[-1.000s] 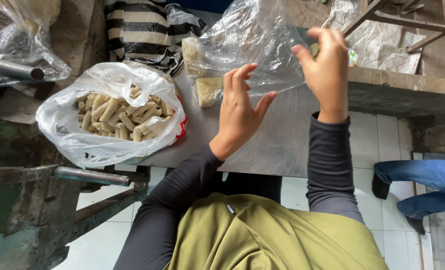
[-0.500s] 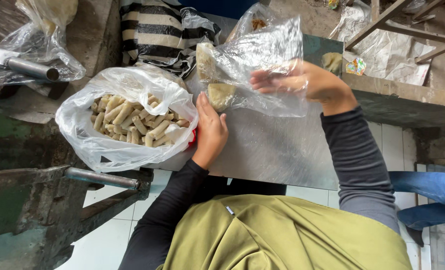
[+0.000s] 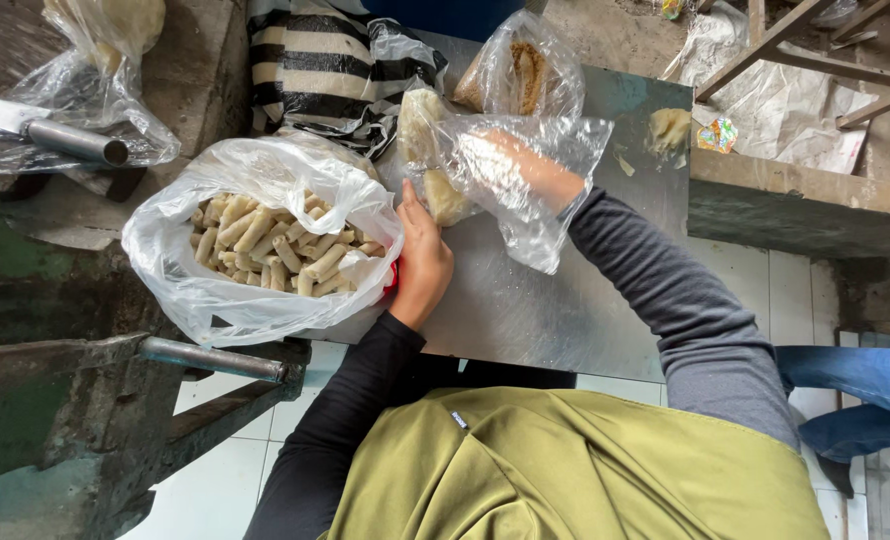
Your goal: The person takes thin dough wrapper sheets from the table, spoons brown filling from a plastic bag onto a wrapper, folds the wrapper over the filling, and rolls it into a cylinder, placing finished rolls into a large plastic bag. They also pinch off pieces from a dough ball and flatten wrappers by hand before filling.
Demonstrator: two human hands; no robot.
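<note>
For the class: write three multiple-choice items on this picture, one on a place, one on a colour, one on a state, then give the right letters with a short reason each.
1. Where does the open bag of pale rolled sticks lie?
A. on the floor tiles
B. at the metal table's edge, beside the left hand
C. on the wooden bench

2. What colour is the person's garment at the bottom of the view?
A. olive green
B. red
C. white

3. What state is the right hand in?
A. flat on the table
B. gripping a knife
C. pushed inside a clear plastic bag

Answers: 1 B, the bag sits at the table edge next to that hand. 2 A, the cloth is olive green. 3 C, the hand shows through the clear film.
</note>
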